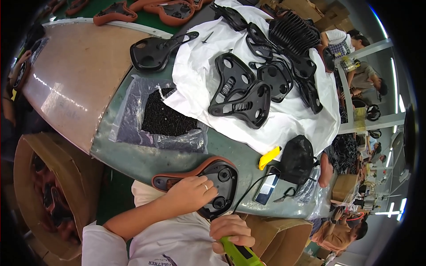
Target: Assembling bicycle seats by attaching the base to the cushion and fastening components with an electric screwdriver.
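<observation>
My saddle (228,186) is reddish-brown around a black underside, my power tool (240,252) is lime green, that little thing (269,158) on the right's bright yellow, and the far sheet (191,80)'s just white.

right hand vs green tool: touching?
Touching. The head view shows the right hand with its fingers curled around the upper end of the green tool, no gap visible between them.

Smooth plastic saddle base (227,189), glossy plastic bag (131,117), wrinkled matt cloth (191,66), matt cardboard box (82,175).
</observation>
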The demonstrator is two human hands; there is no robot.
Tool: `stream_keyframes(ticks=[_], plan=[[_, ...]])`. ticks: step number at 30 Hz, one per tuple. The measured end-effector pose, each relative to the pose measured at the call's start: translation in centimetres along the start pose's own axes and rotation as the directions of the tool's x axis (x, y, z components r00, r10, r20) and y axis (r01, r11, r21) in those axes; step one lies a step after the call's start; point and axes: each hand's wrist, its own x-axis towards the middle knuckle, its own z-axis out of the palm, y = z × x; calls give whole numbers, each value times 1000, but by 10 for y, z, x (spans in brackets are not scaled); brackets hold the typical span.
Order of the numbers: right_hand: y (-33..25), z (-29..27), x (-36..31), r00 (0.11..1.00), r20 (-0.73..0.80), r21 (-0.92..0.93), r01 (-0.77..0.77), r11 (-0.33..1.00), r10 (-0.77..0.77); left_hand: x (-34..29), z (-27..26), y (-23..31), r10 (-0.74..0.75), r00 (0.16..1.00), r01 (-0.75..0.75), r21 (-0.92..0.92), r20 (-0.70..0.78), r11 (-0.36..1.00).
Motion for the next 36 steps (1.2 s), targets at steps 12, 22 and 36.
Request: stream_keyframes(ticks=[12,22,36], plan=[[9,-6,8,993,4,92,-115,989,115,1,-1,0,-6,1000,6,-16,-8,1000],[3,-23,53,932,191,354,-358,864,308,2,1,-2,-10,996,5,-56,-88,998],[11,-31,32,950,-254,293,-101,951,180,1,-12,11,75,989,-82,-54,-131,995]])
